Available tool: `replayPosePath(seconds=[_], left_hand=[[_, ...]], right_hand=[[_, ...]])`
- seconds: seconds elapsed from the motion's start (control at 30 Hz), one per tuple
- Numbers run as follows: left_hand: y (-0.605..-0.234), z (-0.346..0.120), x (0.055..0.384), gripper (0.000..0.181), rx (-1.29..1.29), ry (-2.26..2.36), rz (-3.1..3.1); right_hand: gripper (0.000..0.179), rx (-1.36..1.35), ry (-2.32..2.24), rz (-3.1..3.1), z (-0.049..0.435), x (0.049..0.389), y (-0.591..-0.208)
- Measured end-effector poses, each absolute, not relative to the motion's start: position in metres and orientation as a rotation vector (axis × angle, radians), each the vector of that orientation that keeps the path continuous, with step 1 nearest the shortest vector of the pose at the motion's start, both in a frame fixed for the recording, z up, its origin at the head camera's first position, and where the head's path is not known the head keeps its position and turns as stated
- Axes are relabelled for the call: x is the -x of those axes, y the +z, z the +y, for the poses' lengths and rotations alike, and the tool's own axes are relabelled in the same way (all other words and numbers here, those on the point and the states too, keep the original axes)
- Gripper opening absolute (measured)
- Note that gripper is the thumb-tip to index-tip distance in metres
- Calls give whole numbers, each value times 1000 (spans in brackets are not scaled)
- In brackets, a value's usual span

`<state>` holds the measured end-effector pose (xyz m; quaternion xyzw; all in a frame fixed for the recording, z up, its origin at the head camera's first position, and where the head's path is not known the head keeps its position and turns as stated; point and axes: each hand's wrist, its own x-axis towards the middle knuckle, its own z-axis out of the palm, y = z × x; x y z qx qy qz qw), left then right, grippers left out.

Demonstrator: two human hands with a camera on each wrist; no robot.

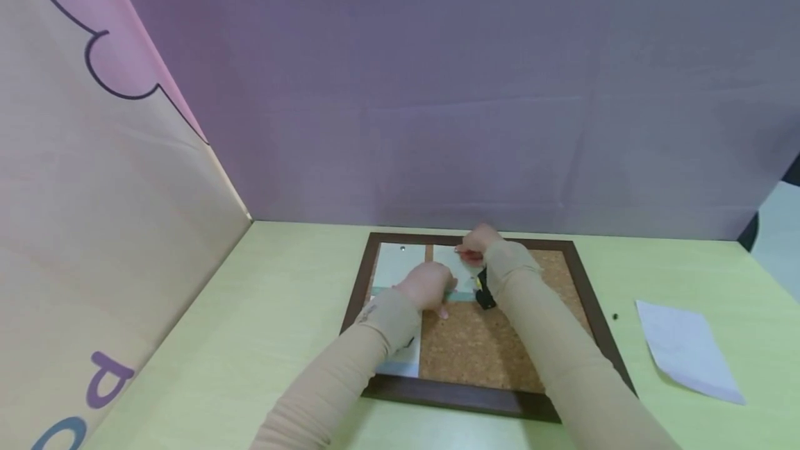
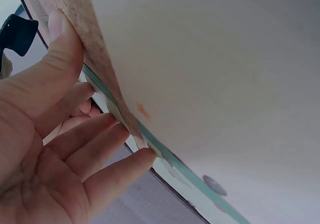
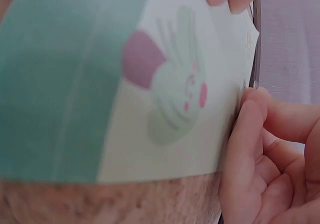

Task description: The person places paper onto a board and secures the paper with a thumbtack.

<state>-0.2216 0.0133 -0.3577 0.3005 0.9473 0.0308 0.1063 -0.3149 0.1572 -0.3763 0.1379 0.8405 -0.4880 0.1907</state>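
Note:
A cork board (image 1: pixel 475 353) in a dark brown frame lies on the table. On its upper middle lies a paper card (image 3: pixel 165 154) with a teal band and a pale green cartoon figure. At the card's top edge my right hand (image 1: pixel 480 245) pinches a small silvery thumbtack (image 3: pixel 256 84), mostly hidden by the fingertips. My left hand (image 1: pixel 428 285) touches the card's lower left part with extended fingers, its thumb (image 2: pixel 57 27) on the cork. Under the left forearm lies another paper sheet (image 1: pixel 395 266), with a thumbtack (image 1: pixel 403 248) near its top.
To the right of the board, a loose white paper (image 1: pixel 687 349) lies on the pale table (image 1: pixel 250 311) with one edge curled. A small dark object (image 1: pixel 615 316) sits between them. Behind the table hangs a purple-grey cloth (image 1: pixel 437 89); a printed panel (image 1: pixel 125 193) stands at the left.

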Motion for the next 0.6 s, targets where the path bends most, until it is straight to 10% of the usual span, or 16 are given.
replayPosePath(seconds=[0.6], left_hand=[[-361,17,223,48,-894,68,2780]], right_hand=[[5,-433,-1393,2369,156,308,-371]])
